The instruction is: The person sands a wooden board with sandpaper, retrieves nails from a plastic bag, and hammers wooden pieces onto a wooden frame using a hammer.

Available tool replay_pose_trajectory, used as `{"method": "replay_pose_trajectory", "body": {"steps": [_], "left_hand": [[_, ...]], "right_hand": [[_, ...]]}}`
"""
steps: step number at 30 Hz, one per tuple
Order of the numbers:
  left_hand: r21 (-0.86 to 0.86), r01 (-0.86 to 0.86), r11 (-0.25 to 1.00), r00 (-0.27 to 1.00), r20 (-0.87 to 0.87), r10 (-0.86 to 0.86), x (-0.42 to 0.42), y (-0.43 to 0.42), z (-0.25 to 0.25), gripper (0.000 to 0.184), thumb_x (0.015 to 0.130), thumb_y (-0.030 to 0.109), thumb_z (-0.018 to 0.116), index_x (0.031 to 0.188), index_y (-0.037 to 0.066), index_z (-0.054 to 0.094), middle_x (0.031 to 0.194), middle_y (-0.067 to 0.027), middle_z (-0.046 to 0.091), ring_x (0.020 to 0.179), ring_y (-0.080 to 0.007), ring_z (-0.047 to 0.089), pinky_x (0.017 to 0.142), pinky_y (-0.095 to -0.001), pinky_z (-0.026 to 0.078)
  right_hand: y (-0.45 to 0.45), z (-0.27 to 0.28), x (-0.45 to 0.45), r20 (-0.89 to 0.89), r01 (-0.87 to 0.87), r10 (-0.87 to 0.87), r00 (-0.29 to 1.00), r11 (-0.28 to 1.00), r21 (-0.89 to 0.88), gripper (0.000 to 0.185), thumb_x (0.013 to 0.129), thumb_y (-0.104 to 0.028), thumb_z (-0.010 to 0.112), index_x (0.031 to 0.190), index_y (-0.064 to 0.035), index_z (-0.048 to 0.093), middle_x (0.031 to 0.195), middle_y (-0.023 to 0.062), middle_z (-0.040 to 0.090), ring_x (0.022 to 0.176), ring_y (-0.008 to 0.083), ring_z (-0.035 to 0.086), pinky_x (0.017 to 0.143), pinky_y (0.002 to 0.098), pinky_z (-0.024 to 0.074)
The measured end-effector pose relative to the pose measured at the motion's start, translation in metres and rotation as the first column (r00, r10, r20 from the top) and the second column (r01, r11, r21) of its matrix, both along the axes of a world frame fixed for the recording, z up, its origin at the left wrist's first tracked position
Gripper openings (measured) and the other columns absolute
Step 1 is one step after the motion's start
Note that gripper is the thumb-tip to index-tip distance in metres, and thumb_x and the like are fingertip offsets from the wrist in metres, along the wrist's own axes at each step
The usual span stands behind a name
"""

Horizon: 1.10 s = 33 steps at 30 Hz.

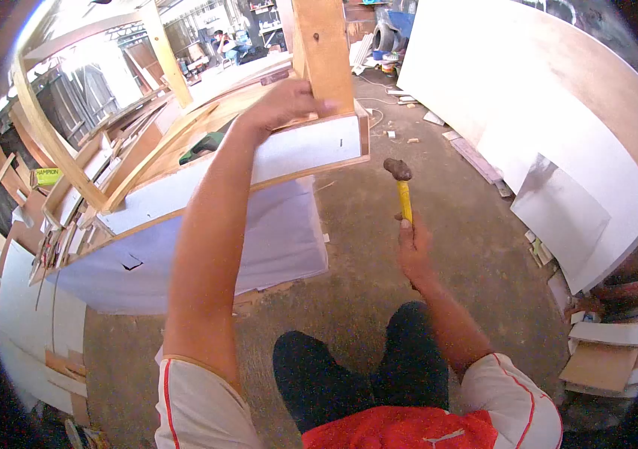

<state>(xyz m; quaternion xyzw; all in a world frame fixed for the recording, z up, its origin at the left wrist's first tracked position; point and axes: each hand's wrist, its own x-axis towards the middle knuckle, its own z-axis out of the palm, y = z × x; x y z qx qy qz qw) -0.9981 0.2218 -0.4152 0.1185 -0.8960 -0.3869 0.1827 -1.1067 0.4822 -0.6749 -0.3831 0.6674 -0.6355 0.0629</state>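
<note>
My right hand point(415, 248) is wrapped round the yellow handle of a hammer point(404, 196), its dark head up, held over the floor to the right of the wooden frame. My left hand point(283, 107) reaches across to the frame's near corner, at the foot of a thick wooden post point(324, 56). Its fingers are bent and blurred beside the post, so what they hold, if anything, cannot be made out. Below that hand runs a white-faced board point(300, 152) with wooden edges, forming the frame's side. A green tool point(203, 147), partly hidden by my left forearm, lies on the wooden surface.
A pale sheet point(281, 239) with a small tear hangs or lies under the frame. Large white panels point(476, 90) lean at the right. Wood offcuts point(611, 352) are piled at the lower right. Scraps dot the concrete floor point(364, 262). Another person point(228, 46) sits far back.
</note>
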Motion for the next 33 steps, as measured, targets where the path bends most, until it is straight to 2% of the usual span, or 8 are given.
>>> {"method": "replay_pose_trajectory", "body": {"steps": [3,6,15,21,24,27,30,33], "left_hand": [[0.031,-0.059,0.998,0.969,-0.237,0.064,-0.01,0.004,0.0,0.039,0.087,0.03,0.075,0.113,0.002,0.07,0.105,-0.0062,0.072,0.093,-0.0139,0.066,0.087,-0.0306,0.052],[0.054,-0.076,0.996,0.951,-0.297,0.089,-0.013,0.005,-0.007,0.037,0.089,0.029,0.074,0.113,0.001,0.07,0.102,-0.007,0.072,0.091,-0.0144,0.067,0.086,-0.0312,0.054],[0.074,-0.08,0.994,0.955,-0.28,0.098,-0.013,0.005,-0.007,0.036,0.089,0.027,0.075,0.111,-0.001,0.07,0.098,-0.0065,0.073,0.083,-0.0133,0.067,0.077,-0.0291,0.054],[0.214,-0.125,0.969,0.969,-0.182,0.165,-0.01,0.011,0.001,0.031,0.088,0.019,0.075,0.109,-0.004,0.069,0.099,-0.0067,0.073,0.087,-0.0121,0.067,0.077,-0.0284,0.054],[0.378,-0.11,0.919,0.965,-0.18,0.189,-0.013,0.005,-0.012,0.029,0.09,0.017,0.074,0.106,-0.006,0.071,0.09,-0.0019,0.072,0.078,-0.0059,0.06,0.068,-0.0246,0.049],[0.386,-0.122,0.914,0.973,-0.137,0.188,-0.008,0.011,-0.004,0.027,0.09,0.017,0.073,0.104,-0.006,0.071,0.09,-0.0025,0.071,0.079,-0.0069,0.06,0.071,-0.0256,0.049],[0.538,-0.187,0.822,0.95,-0.112,0.29,-0.004,0.028,0.008,0.03,0.089,0.017,0.073,0.108,-0.004,0.07,0.096,-0.0043,0.071,0.084,-0.0086,0.061,0.076,-0.0267,0.05],[0.632,-0.18,0.754,0.948,-0.092,0.304,0.005,0.043,0.023,0.034,0.086,0.016,0.074,0.114,-0.004,0.068,0.103,-0.0056,0.07,0.091,-0.0109,0.062,0.082,-0.0279,0.049]], "right_hand": [[0.005,-0.01,-0.018,-0.102,0.092,-0.097,0.99,0.994,-0.052,0.03,0.105,-0.026,0.045,0.111,-0.0029,0.062,0.065,-0.0036,0.042,0.058,0.007,0.041,0.053,0.0284,0.0334],[0.015,-0.01,-0.025,0.025,0.065,-0.065,0.998,0.997,0.031,0.03,0.106,-0.027,0.045,0.111,-0.0028,0.062,0.065,-0.0042,0.041,0.058,0.0065,0.04,0.053,0.0276,0.0331],[0.012,-0.001,-0.027,-0.013,0.054,-0.053,0.999,0.993,0.104,0.03,0.106,-0.026,0.045,0.114,-0.0031,0.062,0.065,-0.0037,0.043,0.058,0.0063,0.041,0.052,0.028,0.0333],[0.009,0.08,-0.02,0.088,0.019,-0.04,0.995,0.972,0.233,0.03,0.105,-0.027,0.047,0.115,-0.0026,0.062,0.063,-0.0018,0.044,0.057,0.008,0.041,0.052,0.0297,0.0338],[0.006,0.117,-0.02,0.045,0.043,-0.053,0.998,0.976,0.212,0.028,0.105,-0.026,0.047,0.114,-0.003,0.061,0.062,-0.0001,0.043,0.056,0.009,0.042,0.051,0.0305,0.0339],[0.014,0.148,-0.026,-0.109,0.077,-0.05,0.993,0.964,0.256,0.027,0.104,-0.026,0.05,0.111,-0.0025,0.061,0.061,0.003,0.043,0.056,0.0109,0.044,0.052,0.0326,0.035],[0.028,0.21,-0.022,-0.019,0.047,-0.043,0.999,0.934,0.355,0.034,0.099,-0.034,0.057,0.105,-0.0011,0.056,0.064,0.0186,0.057,0.055,0.0374,0.055,0.052,0.0486,0.0403],[0.045,0.256,-0.028,-0.039,0.023,-0.009,0.999,0.929,0.369,0.035,0.097,-0.035,0.059,0.106,-0.0006,0.056,0.069,0.0216,0.061,0.062,0.0397,0.062,0.055,0.048,0.0437]]}}
